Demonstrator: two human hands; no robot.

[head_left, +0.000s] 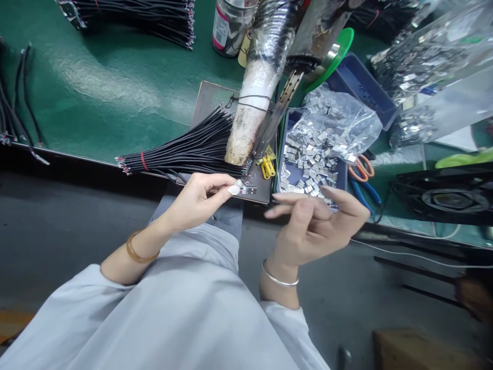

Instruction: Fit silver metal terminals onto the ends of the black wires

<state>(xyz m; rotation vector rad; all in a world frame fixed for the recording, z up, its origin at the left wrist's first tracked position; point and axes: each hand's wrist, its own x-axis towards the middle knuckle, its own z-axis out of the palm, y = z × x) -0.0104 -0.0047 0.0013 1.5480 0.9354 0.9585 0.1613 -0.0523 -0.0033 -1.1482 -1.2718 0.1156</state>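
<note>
Thumb and forefinger of my left hand (208, 198) pinch a small metal USB connector (249, 190) at the front edge of a brown board (210, 100). My right hand (316, 226) is slightly blurred, its fingers apart and no object visible in it. It hovers at the front of a blue tray (342, 177) holding many loose metal USB shells (311, 162). A bundle of black cables (185, 149), tied with a red band, lies across the board behind my left hand. A wrapped white tube (250, 108) slants down over the cable ends.
Beside the tray lie orange-handled scissors (361, 168) and blue-handled pliers (364, 195). Yellow clips (267, 167) rest on the board. A black fan (447, 198) stands at the right. More cables (134, 20) and a jar (231, 31) are at the back of the green table (96, 92).
</note>
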